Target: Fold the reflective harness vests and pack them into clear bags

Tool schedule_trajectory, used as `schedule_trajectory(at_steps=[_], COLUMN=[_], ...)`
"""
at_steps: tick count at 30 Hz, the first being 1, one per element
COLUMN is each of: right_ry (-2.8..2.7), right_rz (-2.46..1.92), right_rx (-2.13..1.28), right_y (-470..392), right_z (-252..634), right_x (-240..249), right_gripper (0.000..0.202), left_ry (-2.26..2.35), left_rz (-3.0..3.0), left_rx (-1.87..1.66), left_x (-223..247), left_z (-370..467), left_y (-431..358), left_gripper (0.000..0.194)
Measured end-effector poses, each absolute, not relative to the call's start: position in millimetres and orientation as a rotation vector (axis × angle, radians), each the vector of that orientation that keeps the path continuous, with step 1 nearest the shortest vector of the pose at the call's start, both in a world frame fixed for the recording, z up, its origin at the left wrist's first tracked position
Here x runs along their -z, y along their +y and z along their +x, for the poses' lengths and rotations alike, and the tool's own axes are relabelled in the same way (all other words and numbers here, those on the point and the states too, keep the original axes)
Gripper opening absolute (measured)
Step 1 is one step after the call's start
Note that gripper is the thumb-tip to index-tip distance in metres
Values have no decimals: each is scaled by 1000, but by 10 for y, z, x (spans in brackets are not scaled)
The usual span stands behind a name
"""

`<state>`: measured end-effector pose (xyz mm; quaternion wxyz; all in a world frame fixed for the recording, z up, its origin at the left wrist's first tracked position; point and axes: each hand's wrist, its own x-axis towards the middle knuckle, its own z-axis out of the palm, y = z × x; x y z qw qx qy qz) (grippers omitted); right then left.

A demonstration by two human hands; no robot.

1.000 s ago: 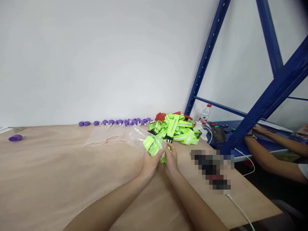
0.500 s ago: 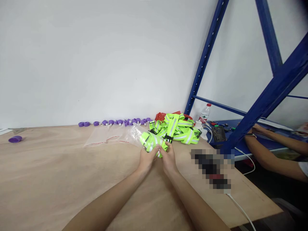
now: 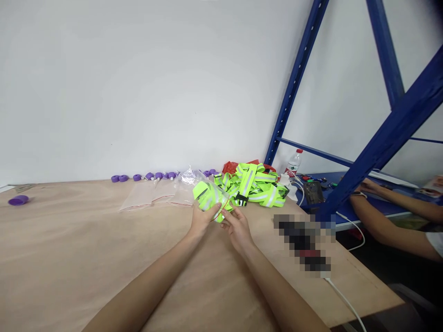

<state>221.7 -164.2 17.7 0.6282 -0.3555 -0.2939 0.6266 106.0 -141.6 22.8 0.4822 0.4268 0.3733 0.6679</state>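
Observation:
Between my hands is a clear zip bag (image 3: 194, 178) with a folded neon yellow-green reflective strap (image 3: 206, 196) mostly inside it. My left hand (image 3: 204, 219) grips the bag from the left, thumb across its front. The fingers of my right hand (image 3: 238, 226) pinch the bag's red-lined mouth at the right, where some strap shows by the opening. Just behind sits a heap of similar reflective straps (image 3: 251, 184) with black buckles. Flat zip bags (image 3: 141, 194) lie to the left of the held one.
Several purple round pieces (image 3: 148, 176) line the wall, and a purple cup-like piece (image 3: 18, 200) lies far left. A pixelated dark object (image 3: 304, 244) with a white cable rests at right. Beyond the blue rack post (image 3: 367, 152) are a bottle (image 3: 293, 163) and another person's arms (image 3: 384, 221).
The bag with the strap has shifted slightly left and tilted, its far end now raised. My left hand moved left with it; my right fingers changed their hold along the mouth.

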Motion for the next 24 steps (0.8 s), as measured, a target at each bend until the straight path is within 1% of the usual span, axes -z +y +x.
schedule_trajectory(at_steps=[8, 11, 15, 19, 24], right_ry=[-677, -702, -684, -742, -762], right_rz=[-679, -620, -711, -783, -754], right_rx=[-1494, -1490, -1423, -1386, -1375], right_y=[-1628, -1642, -1643, -1645, -1649], right_z=[2207, 2231, 2266, 2264, 2213], right_x=[-144, -177, -200, -199, -180], right_gripper=[44, 42, 44, 41, 34], left_ry=[846, 807, 727, 678, 702], left_rz=[1089, 1103, 1090, 995, 929], left_rx=[-1533, -1502, -1451, -1506, -1591], left_x=[-297, -356, -410, -471, -471], left_z=[1130, 1117, 1079, 1018, 1039], left_y=[-1512, -1557, -1561, -1500, -1461], left_gripper=[44, 48, 57, 63, 62])
